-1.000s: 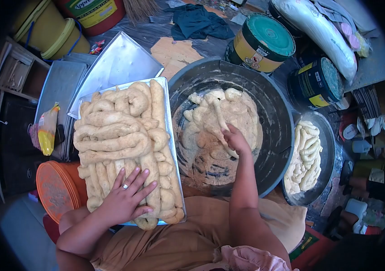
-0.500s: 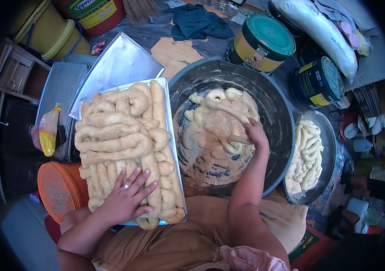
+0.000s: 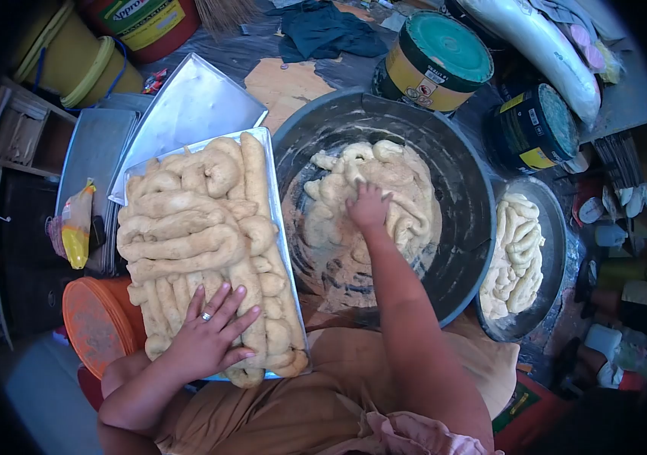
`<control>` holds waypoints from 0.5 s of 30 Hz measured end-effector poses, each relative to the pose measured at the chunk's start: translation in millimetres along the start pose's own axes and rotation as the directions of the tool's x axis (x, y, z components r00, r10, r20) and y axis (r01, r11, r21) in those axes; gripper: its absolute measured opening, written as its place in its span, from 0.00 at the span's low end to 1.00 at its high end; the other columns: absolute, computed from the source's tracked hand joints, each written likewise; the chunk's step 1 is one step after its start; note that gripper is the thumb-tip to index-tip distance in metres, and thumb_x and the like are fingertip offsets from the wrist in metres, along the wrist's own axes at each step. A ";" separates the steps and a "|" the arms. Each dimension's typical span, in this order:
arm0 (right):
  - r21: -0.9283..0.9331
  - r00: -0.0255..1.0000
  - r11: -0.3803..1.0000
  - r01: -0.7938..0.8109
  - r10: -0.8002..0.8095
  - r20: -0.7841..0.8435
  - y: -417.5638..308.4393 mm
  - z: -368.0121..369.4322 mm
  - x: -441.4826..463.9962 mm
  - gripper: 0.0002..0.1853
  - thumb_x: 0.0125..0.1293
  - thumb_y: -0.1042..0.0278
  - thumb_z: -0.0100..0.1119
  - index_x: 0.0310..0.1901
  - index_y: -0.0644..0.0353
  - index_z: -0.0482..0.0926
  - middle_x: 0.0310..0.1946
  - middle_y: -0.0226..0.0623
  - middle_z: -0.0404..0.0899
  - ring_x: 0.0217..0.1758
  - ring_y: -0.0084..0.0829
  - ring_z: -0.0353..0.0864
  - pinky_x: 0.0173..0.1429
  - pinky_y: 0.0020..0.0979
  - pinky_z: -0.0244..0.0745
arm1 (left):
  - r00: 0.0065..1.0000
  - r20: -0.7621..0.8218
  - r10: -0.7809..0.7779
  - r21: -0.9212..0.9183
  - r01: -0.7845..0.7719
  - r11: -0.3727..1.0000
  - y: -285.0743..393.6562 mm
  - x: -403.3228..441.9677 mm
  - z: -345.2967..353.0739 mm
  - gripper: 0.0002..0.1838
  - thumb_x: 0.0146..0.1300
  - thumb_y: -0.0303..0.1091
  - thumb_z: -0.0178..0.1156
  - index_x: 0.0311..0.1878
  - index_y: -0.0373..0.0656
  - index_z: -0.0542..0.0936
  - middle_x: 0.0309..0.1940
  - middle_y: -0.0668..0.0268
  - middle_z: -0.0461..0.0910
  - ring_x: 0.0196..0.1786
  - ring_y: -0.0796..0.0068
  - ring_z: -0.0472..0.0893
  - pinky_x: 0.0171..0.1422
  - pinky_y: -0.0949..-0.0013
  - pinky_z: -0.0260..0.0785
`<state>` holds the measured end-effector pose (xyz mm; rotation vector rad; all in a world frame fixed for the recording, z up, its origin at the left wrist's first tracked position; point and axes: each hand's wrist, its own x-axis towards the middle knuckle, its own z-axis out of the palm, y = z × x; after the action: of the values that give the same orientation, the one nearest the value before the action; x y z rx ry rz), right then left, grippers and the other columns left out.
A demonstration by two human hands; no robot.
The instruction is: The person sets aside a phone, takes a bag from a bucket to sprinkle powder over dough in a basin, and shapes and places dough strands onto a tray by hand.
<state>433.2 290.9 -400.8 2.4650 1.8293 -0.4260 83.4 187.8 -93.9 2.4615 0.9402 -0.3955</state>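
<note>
My left hand (image 3: 217, 334), with a ring on one finger, lies open with fingers spread on crumb-coated dough rolls (image 3: 179, 235). These are piled over a shiny metal tray (image 3: 269, 136) that rests partly on my lap. My right hand (image 3: 369, 206) reaches into a large dark basin (image 3: 460, 167). Its fingers are apart and touch the pale dough strips (image 3: 407, 171) heaped there; the fingertips are partly hard to make out. Brown crumbs (image 3: 335, 280) cover much of the heap and the basin floor.
At right is a smaller basin (image 3: 558, 258) with pale uncoated dough (image 3: 518, 254). Lidded tubs (image 3: 438, 61) stand behind the large basin. An orange bucket (image 3: 100, 326), stacked metal trays (image 3: 88, 159) and a yellow plastic packet (image 3: 78, 227) are at left.
My right hand has let go of a dough strip and moved left onto the heap. The strip now lies folded on the right side of the pile. My left hand stays on the rolls.
</note>
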 end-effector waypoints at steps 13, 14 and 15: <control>-0.010 0.989 0.996 0.090 -0.090 -0.118 -4.7 42.7 -28.8 0.38 0.67 0.39 0.44 0.73 0.51 0.55 0.73 0.51 0.52 0.77 0.50 0.49 0.75 0.63 0.32 | 0.999 -0.033 -0.002 0.017 0.003 1.000 0.9 -1.5 0.9 0.39 0.58 0.60 0.60 0.71 0.55 0.65 0.73 0.58 0.56 0.76 0.54 0.54 0.76 0.40 0.38; -0.028 0.999 0.998 0.048 -0.048 -0.025 -20.5 48.2 -36.9 0.39 0.67 0.40 0.42 0.74 0.55 0.52 0.75 0.52 0.47 0.78 0.53 0.44 0.73 0.67 0.27 | 0.999 -0.032 0.001 0.022 0.000 1.000 1.1 -1.2 0.6 0.39 0.58 0.60 0.60 0.71 0.55 0.65 0.73 0.57 0.56 0.76 0.54 0.54 0.76 0.40 0.38; -0.044 0.997 0.997 0.056 -0.054 0.050 -34.1 52.8 -47.0 0.40 0.66 0.41 0.45 0.73 0.57 0.52 0.74 0.53 0.50 0.76 0.51 0.48 0.73 0.66 0.29 | 0.999 -0.033 0.004 0.027 -0.003 1.000 1.3 -0.7 0.1 0.39 0.58 0.60 0.59 0.70 0.55 0.66 0.73 0.57 0.56 0.76 0.54 0.53 0.76 0.40 0.38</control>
<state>378.3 247.0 -435.7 2.3582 1.8700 -0.4379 83.7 186.5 -93.2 2.5005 0.9492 -0.3695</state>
